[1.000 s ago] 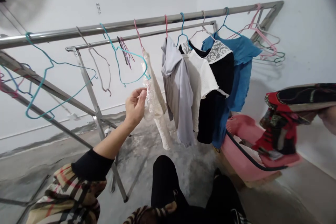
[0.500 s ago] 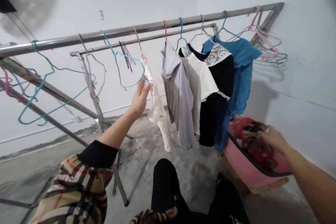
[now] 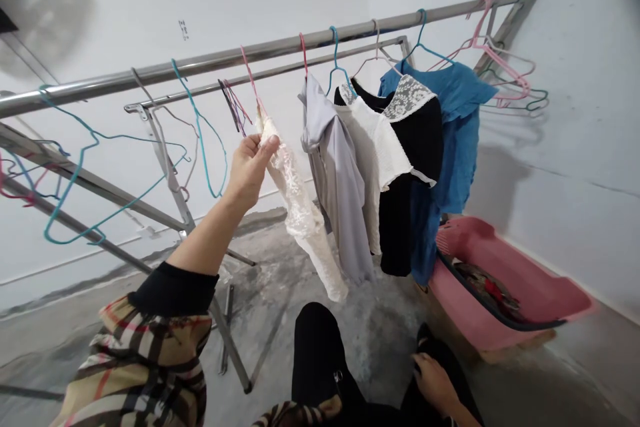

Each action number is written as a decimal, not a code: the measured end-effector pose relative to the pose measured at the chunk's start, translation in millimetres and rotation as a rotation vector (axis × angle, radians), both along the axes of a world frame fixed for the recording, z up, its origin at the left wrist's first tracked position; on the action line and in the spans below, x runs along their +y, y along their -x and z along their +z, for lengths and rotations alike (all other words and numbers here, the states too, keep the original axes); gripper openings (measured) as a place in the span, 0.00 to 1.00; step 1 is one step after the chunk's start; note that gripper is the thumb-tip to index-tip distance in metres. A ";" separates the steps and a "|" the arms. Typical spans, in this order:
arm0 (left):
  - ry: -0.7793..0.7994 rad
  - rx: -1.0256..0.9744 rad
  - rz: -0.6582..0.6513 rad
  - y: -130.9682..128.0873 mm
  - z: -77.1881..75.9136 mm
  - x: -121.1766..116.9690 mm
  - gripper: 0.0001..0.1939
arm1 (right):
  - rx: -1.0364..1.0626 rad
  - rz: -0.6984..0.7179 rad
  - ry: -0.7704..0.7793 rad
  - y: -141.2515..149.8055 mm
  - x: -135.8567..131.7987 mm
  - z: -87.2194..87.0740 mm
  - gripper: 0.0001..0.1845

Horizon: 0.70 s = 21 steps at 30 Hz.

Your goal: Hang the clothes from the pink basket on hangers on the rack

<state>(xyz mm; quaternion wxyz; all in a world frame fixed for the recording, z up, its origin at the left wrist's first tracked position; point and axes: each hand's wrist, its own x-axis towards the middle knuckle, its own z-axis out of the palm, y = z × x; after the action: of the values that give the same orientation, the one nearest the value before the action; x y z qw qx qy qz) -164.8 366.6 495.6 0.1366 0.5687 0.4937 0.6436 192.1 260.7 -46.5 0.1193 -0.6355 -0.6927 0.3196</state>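
My left hand (image 3: 249, 170) is closed on the upper part of a cream lace garment (image 3: 300, 213), thumb in front. The garment hangs from a pink hanger (image 3: 251, 77) and slants down to the right. Just left of that hand is a bare turquoise hanger (image 3: 200, 127). My right hand (image 3: 434, 379) is low by my right leg, holding nothing, its fingers loosely apart. To the right of the lace garment hang a grey garment (image 3: 340, 180), a white top (image 3: 375, 140), a black garment with a lace collar (image 3: 420, 127) and a blue garment (image 3: 457, 107).
A metal rail (image 3: 210, 63) slopes up across the view, with bare hangers at both ends. The pink basket (image 3: 475, 317) on the floor at right holds dark and red cloth (image 3: 493, 287). Rack legs (image 3: 230, 340) stand at lower left. A fan (image 3: 50, 20) is at upper left.
My right hand let go of the red and black cloth in the basket and came back by my leg. My left hand moved up and took hold of the lace garment, swinging it.
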 end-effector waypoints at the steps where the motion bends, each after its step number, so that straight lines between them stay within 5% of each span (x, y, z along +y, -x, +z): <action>1: 0.035 -0.005 0.015 -0.4 4.5 -3.0 0.18 | 0.004 0.025 0.007 -3.4 0.0 -5.5 0.14; 12: 0.297 0.141 0.113 -24.3 30.7 -27.4 0.15 | 0.026 0.106 0.029 -12.2 4.9 -20.0 0.19; 21: 0.105 0.362 0.176 -10.0 14.1 -40.4 0.11 | 0.064 0.075 0.048 -11.5 6.1 -15.7 0.12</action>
<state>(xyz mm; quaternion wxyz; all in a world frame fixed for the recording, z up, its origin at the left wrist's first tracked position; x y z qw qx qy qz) -154.8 326.2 509.7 0.0181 0.6218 0.5908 0.5139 203.6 266.8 -62.2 0.1138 -0.6012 -0.7040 0.3605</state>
